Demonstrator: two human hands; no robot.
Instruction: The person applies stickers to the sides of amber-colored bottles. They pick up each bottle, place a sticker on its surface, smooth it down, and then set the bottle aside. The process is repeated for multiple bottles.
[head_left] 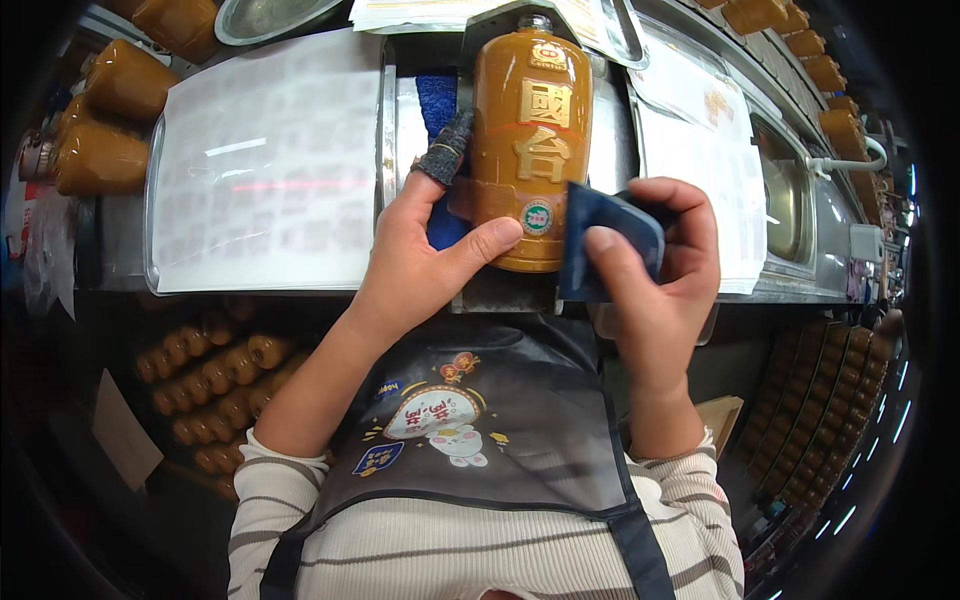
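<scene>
Along desk's (pixel 825 275) near edge: gripping amber bottle (pixel 532 145) with left hand (pixel 425 240), blue pad (pixel 588 225) with right hand (pixel 665 310); probably wiping, next needing light pressure.

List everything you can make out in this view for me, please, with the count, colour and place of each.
held bottle: one, amber-brown with gold characters, centre
flat pad: one, dark blue, at the bottle's lower right
cloth: one, blue, left of the bottle
other bottles: many, amber-brown, upper left, upper right and both lower sides
large sheet: one, white, left worktop
papers: several, white, right worktop
bowl: one, silver, top left
basin: one, metallic, right
apron: one, dark grey, lower centre
striped sleeves: two, cream, bottom
finger wrap: one, dark grey, left hand
left hand: one, bare, holding the bottle
right hand: one, bare, gripping the pad
</scene>
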